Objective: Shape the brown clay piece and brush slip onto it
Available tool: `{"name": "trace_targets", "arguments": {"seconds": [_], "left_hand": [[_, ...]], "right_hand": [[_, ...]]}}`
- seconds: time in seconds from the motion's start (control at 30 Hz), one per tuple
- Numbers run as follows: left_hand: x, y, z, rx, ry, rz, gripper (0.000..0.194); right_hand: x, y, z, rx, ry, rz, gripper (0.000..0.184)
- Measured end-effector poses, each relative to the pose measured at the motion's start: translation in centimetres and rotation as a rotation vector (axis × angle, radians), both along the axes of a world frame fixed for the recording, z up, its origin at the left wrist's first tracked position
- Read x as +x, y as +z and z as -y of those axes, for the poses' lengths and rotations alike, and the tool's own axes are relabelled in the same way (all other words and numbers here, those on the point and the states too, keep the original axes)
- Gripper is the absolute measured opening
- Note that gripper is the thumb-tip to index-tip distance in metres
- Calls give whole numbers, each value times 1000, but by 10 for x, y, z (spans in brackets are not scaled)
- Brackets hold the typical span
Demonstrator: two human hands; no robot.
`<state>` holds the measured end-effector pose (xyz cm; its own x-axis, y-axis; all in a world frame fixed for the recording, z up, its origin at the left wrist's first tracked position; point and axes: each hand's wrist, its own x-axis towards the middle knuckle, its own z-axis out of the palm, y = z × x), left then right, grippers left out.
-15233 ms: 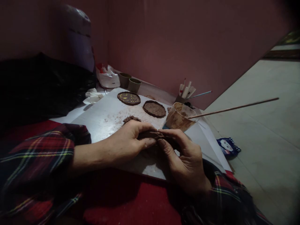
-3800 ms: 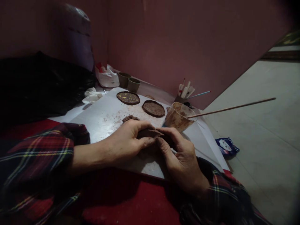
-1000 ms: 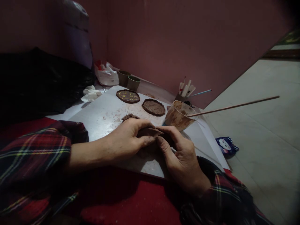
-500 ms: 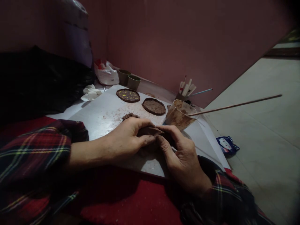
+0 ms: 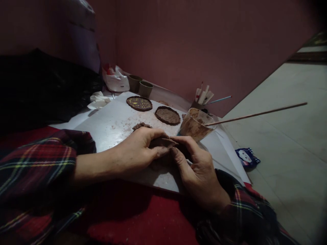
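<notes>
A piece of brown clay (image 5: 163,142) is pinched between both hands, low over the white board (image 5: 102,126). My left hand (image 5: 135,149) is closed on its left side, thumb below and fingers above. On the right edge, my right hand (image 5: 196,166) presses with thumb and forefinger; both thumbs are smeared with clay. Much of the piece is hidden by the fingers. Beyond the hands lie a crumbly clay lump (image 5: 141,126), a round brown clay disc (image 5: 167,115) with a raised rim, and another disc (image 5: 139,103) dotted with yellow.
A clay-stained plastic cup (image 5: 195,126) with a long thin stick (image 5: 258,114) leaning out stands right of the discs. Behind it is a holder of wooden sticks and a brush (image 5: 221,99). Two dark cups (image 5: 146,89) and a white bag (image 5: 116,80) stand near the wall. A blue packet (image 5: 246,159) lies on the floor.
Hardly anything differs. Both hands keep their grip on the clay, with the right thumb shifted very slightly; the view has drifted a little.
</notes>
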<state>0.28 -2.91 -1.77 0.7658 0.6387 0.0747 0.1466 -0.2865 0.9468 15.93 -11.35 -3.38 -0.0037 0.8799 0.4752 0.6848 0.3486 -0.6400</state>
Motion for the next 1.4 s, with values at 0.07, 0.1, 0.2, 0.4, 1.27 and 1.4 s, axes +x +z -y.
{"name": "trace_targets", "arguments": {"seconds": [0.07, 0.1, 0.2, 0.4, 1.27, 1.4], "left_hand": [[0, 1, 0, -13, -1, 6, 19], [0, 1, 1, -14, 1, 7, 19], [0, 1, 1, 1, 9, -3, 20], [0, 1, 0, -21, 3, 0, 22], [-2, -3, 2, -22, 0, 78, 16], [-3, -2, 3, -29, 19, 90, 14]], "right_hand": [[0, 0, 0, 0, 1, 2, 18], [0, 1, 1, 0, 2, 4, 18], [0, 1, 1, 1, 4, 9, 19], [0, 1, 1, -3, 4, 6, 18], [0, 1, 3, 19, 10, -5, 21], [-1, 2, 3, 39, 20, 0, 20]]}}
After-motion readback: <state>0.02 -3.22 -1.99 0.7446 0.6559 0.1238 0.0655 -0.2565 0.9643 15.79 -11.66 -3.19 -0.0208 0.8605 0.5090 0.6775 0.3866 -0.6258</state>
